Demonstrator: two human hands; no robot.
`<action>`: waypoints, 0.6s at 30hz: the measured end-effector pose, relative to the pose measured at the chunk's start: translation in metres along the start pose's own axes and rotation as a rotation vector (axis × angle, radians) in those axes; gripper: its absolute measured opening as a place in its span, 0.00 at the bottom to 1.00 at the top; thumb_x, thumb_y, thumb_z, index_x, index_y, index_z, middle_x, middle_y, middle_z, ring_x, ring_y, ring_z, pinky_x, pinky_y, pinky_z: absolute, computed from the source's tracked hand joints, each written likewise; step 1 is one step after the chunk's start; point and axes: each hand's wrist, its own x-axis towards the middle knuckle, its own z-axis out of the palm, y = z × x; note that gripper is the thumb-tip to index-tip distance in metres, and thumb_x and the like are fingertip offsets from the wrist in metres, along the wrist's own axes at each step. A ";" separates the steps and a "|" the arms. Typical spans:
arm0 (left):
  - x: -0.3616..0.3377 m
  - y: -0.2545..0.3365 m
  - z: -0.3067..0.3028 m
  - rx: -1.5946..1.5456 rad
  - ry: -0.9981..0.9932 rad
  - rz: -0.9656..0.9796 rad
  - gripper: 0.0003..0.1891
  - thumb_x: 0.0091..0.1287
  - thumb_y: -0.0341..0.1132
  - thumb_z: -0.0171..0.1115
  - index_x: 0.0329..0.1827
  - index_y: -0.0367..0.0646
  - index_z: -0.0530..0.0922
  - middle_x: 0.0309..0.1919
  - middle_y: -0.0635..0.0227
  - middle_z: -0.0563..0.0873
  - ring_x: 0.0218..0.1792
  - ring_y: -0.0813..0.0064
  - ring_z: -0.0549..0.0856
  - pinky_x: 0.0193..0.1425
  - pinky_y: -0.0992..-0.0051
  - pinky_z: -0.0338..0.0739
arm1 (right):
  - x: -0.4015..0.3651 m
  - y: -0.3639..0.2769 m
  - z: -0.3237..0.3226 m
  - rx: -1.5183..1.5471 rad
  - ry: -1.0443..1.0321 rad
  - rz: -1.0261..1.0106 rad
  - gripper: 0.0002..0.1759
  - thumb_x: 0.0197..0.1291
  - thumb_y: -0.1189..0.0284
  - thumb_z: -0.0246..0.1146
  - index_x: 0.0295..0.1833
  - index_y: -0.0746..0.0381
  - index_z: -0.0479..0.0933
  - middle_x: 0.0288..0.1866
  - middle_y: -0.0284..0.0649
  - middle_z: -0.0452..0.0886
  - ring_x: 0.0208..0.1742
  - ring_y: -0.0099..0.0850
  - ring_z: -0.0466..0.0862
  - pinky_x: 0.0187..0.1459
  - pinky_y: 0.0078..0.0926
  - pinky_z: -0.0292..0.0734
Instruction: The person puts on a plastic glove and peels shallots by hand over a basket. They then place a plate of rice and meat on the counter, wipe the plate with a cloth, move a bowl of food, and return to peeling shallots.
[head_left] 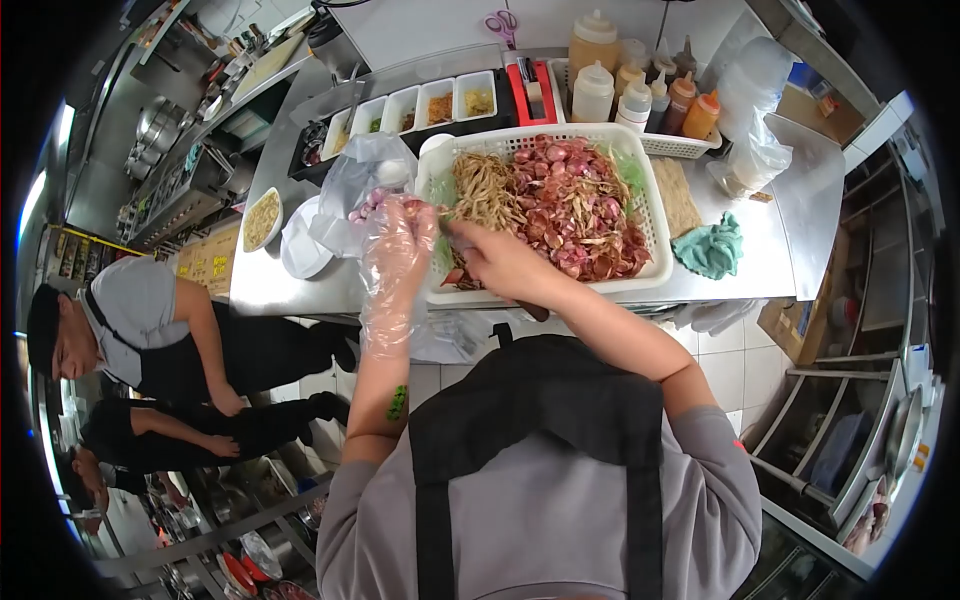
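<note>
Some shallots (370, 204) half-hidden by left hand (397, 238); right hand (492, 257): grip unclear.

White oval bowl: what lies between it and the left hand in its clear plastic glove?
In the head view, a white rounded dish, then a translucent plastic bag beside the left hand.

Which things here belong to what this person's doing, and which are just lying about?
Seemingly in use: gloved left hand, bare right hand, red bulbs, white basket, plastic bag.
Seemingly just lying about: squeeze bottles, pink scissors, green cloth, white trays.
</note>
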 end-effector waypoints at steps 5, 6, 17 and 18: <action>-0.007 0.012 0.010 0.096 0.102 0.211 0.13 0.63 0.43 0.58 0.42 0.43 0.74 0.31 0.60 0.81 0.34 0.58 0.80 0.37 0.61 0.73 | 0.026 0.019 0.012 -0.260 0.032 -0.174 0.24 0.53 0.79 0.54 0.58 0.68 0.64 0.35 0.60 0.78 0.37 0.55 0.79 0.41 0.44 0.73; -0.008 0.022 0.008 0.037 0.103 0.190 0.12 0.63 0.41 0.59 0.41 0.43 0.74 0.32 0.60 0.80 0.34 0.59 0.79 0.38 0.62 0.73 | 0.029 0.015 0.009 -0.286 0.051 -0.236 0.28 0.47 0.79 0.60 0.57 0.71 0.64 0.34 0.61 0.78 0.37 0.55 0.80 0.40 0.44 0.74; 0.014 0.051 0.005 -1.398 -0.149 -0.291 0.18 0.66 0.35 0.58 0.56 0.39 0.69 0.40 0.68 0.79 0.36 0.83 0.76 0.37 0.86 0.71 | 0.001 0.004 -0.068 0.028 0.270 -0.168 0.23 0.56 0.78 0.52 0.59 0.64 0.65 0.37 0.47 0.79 0.36 0.34 0.80 0.41 0.31 0.73; 0.016 0.037 0.019 -1.532 -0.211 -0.325 0.21 0.66 0.35 0.58 0.59 0.38 0.67 0.41 0.67 0.79 0.37 0.82 0.77 0.37 0.86 0.72 | -0.003 0.006 -0.080 0.054 0.318 -0.185 0.22 0.56 0.77 0.53 0.59 0.64 0.65 0.34 0.43 0.78 0.35 0.28 0.78 0.40 0.26 0.72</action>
